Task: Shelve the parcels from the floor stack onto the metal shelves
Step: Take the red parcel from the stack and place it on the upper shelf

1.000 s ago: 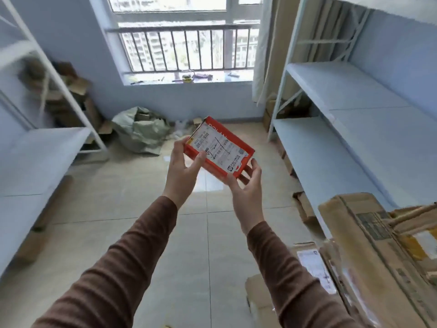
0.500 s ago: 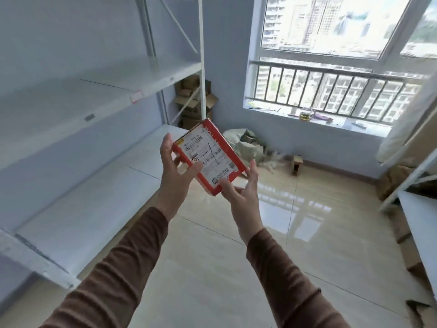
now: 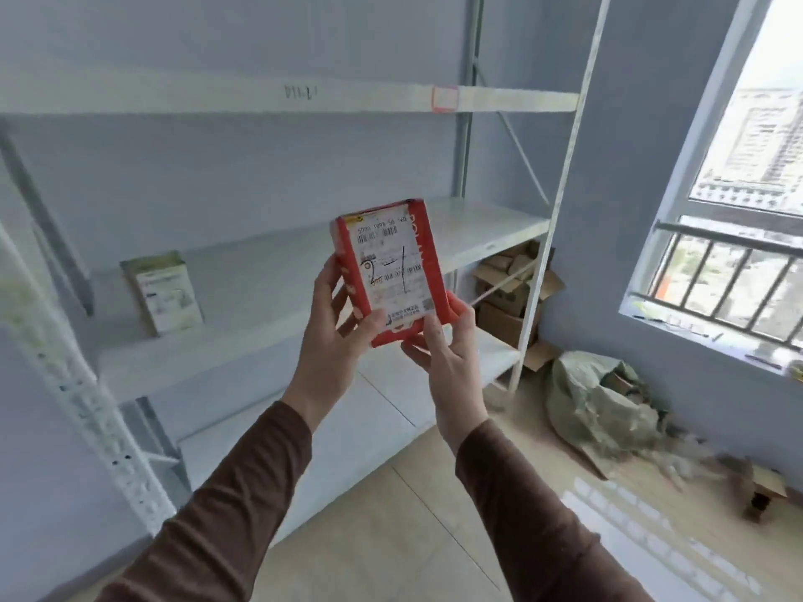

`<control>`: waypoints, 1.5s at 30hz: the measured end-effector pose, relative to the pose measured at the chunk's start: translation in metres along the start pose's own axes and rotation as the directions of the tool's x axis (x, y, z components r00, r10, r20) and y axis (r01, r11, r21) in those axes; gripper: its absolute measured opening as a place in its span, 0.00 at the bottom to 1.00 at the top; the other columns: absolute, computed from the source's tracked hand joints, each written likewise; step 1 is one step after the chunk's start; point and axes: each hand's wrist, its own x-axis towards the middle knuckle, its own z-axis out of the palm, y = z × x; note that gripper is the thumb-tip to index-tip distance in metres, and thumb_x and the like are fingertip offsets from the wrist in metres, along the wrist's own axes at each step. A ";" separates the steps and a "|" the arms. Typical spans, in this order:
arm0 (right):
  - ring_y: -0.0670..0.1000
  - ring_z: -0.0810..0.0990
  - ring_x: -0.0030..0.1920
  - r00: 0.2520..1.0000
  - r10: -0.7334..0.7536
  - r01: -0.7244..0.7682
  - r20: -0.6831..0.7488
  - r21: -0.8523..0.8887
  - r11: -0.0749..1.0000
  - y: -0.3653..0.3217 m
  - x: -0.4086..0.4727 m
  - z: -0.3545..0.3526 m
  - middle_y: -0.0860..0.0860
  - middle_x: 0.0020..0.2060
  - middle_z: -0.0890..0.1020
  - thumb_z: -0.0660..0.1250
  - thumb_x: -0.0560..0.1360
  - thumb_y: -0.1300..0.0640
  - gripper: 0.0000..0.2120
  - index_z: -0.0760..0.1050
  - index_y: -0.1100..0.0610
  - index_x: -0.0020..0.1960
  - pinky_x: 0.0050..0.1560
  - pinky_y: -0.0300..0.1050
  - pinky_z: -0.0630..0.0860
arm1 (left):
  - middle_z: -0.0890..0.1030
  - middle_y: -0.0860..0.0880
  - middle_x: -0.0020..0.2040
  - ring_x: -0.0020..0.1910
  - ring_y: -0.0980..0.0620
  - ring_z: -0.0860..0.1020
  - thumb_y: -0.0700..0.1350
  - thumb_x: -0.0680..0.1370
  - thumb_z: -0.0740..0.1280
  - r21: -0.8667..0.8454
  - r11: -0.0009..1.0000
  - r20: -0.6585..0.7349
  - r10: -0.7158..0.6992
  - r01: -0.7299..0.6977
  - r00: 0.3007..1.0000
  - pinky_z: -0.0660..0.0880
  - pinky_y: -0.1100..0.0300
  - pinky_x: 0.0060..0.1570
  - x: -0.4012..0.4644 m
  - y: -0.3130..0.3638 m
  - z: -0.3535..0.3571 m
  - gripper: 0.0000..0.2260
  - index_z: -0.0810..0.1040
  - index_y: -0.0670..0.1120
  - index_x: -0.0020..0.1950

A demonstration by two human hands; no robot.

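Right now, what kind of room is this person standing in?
Probably a small parcel storeroom. Both hands hold a red parcel with a shipping label, bare metal shelves line the wall, one green parcel already stands there, and cardboard boxes sit in the corner.

The red parcel (image 3: 391, 271) is a small flat box with a white shipping label covering most of its front face; the label carries barcodes and a handwritten "2-1" in black marker. It stands nearly upright in the air, tilted slightly to the left, label toward the camera, in front of the metal shelves (image 3: 269, 341). A second parcel (image 3: 163, 293), pale green and white with a printed label, stands upright on the middle shelf board, toward its left end and back from the front edge. The shelves are white steel with perforated uprights.
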 end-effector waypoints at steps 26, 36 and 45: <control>0.42 0.85 0.48 0.770 -0.519 0.569 0.370 -0.031 0.822 -0.115 0.265 0.341 0.45 0.52 0.86 0.68 0.81 0.51 0.11 0.77 0.54 0.61 0.52 0.43 0.81 | 0.74 0.60 0.66 0.62 0.64 0.76 0.56 0.77 0.73 0.680 0.718 -0.218 0.394 -0.151 0.893 0.73 0.69 0.55 0.249 0.132 -0.307 0.29 0.63 0.53 0.73; 0.41 0.85 0.47 0.707 -0.482 0.667 0.518 -0.261 0.698 -0.118 0.295 0.360 0.44 0.54 0.85 0.68 0.79 0.45 0.21 0.70 0.48 0.69 0.52 0.51 0.82 | 0.74 0.58 0.60 0.49 0.66 0.77 0.50 0.75 0.76 0.785 0.618 -0.235 0.265 0.022 0.935 0.74 0.72 0.39 0.276 0.140 -0.334 0.33 0.61 0.52 0.73; 0.46 0.83 0.52 0.700 -0.398 0.673 0.593 -0.363 0.644 -0.121 0.309 0.364 0.45 0.59 0.81 0.67 0.78 0.38 0.28 0.67 0.48 0.73 0.53 0.50 0.80 | 0.73 0.54 0.64 0.52 0.57 0.80 0.56 0.72 0.76 0.815 0.567 -0.264 0.186 0.116 0.947 0.78 0.61 0.45 0.282 0.140 -0.344 0.41 0.55 0.54 0.77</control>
